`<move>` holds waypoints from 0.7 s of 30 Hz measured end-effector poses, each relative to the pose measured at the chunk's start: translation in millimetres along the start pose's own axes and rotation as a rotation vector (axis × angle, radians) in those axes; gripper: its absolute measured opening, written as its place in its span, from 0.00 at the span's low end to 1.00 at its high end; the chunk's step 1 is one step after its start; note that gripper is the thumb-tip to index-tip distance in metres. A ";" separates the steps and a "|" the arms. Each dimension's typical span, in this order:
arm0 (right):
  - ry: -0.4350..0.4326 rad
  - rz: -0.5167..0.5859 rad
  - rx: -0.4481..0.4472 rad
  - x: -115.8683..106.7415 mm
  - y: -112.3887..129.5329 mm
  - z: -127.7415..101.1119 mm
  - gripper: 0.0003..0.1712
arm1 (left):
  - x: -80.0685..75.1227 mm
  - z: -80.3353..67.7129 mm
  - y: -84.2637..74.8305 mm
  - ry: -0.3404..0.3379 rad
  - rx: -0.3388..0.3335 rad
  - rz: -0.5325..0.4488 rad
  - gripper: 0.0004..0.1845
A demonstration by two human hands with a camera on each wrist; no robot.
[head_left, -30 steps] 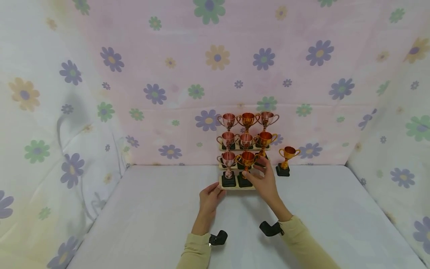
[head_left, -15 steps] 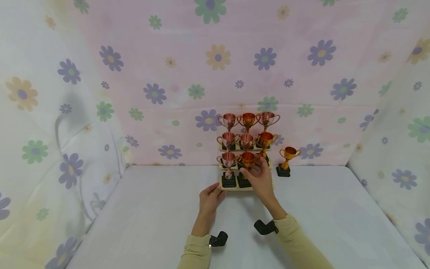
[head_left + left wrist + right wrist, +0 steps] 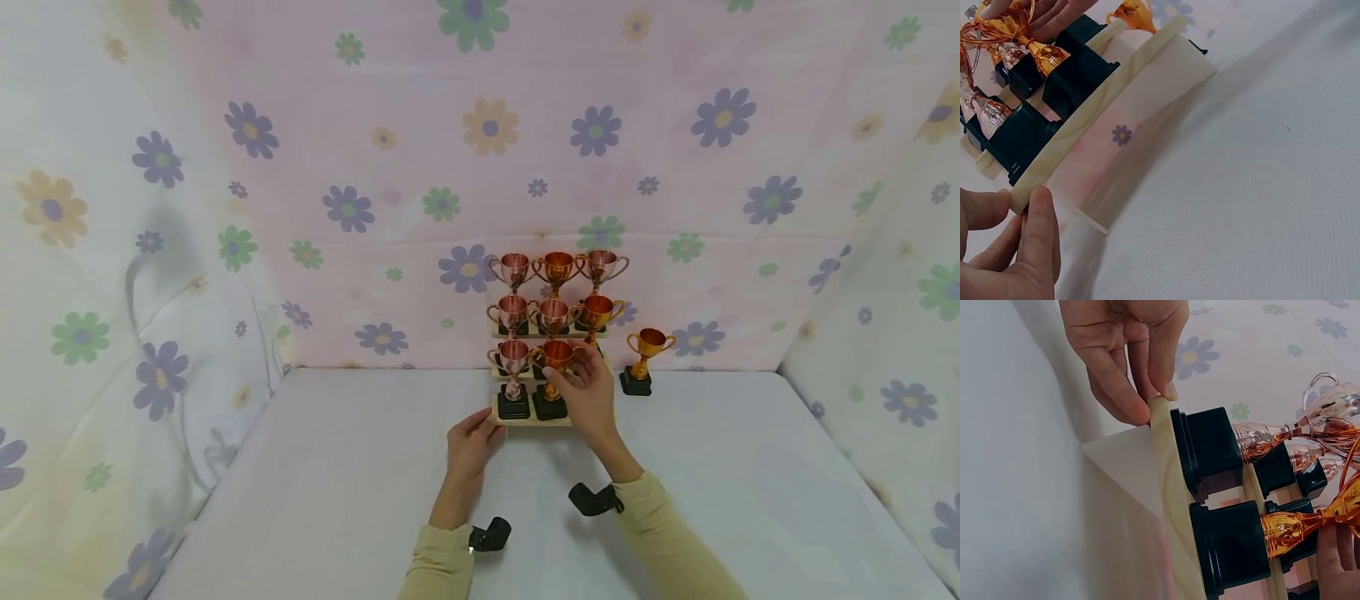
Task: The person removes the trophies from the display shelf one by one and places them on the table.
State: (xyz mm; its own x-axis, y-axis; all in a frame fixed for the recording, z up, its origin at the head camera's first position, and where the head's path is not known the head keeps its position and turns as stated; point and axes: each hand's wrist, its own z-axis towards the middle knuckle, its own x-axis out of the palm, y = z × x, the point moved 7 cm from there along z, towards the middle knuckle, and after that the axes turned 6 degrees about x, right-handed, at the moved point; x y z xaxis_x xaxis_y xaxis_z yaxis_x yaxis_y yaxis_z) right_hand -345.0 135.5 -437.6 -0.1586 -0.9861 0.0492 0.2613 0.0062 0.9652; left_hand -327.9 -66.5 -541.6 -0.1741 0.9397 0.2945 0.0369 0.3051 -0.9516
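In the head view, right of centre, the right hand has its thumb and fingers curled round the gold trophy cup on the lowest tier of the wooden stand; since a second ago it has shifted slightly left, closer in over the trophy. The left hand pinches the stand's lower left corner, as before. The rose-gold trophy cup beside the held one is unchanged, and a separate gold trophy stands on the white table to the right. In the left wrist view, left thumb and fingers grip the board's end at lower left. In the right wrist view, right fingers reach the gold stem at the lower right edge, its black base on the board.
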 end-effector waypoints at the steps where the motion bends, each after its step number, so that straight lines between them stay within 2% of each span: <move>1: 0.000 -0.003 0.006 -0.8 -0.1 0.1 0.30 | 0.2 -0.3 0.3 0.000 0.001 -0.001 0.18; 9: -0.014 -0.009 0.028 -6.0 1.5 -3.5 0.28 | 0.9 -0.2 3.2 -0.003 -0.013 -0.005 0.18; 21: -0.022 -0.052 -0.073 -18.0 13.9 -11.5 0.28 | 0.1 -0.5 0.4 -0.002 -0.019 0.010 0.18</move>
State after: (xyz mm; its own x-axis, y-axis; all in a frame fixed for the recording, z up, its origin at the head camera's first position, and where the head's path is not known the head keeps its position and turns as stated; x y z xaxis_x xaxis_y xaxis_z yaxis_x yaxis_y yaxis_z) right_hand -327.5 151.5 -428.0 -0.1945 -0.9809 0.0059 0.3210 -0.0580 0.9453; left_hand -327.5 -66.2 -541.9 -0.1754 0.9424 0.2849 0.0571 0.2986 -0.9527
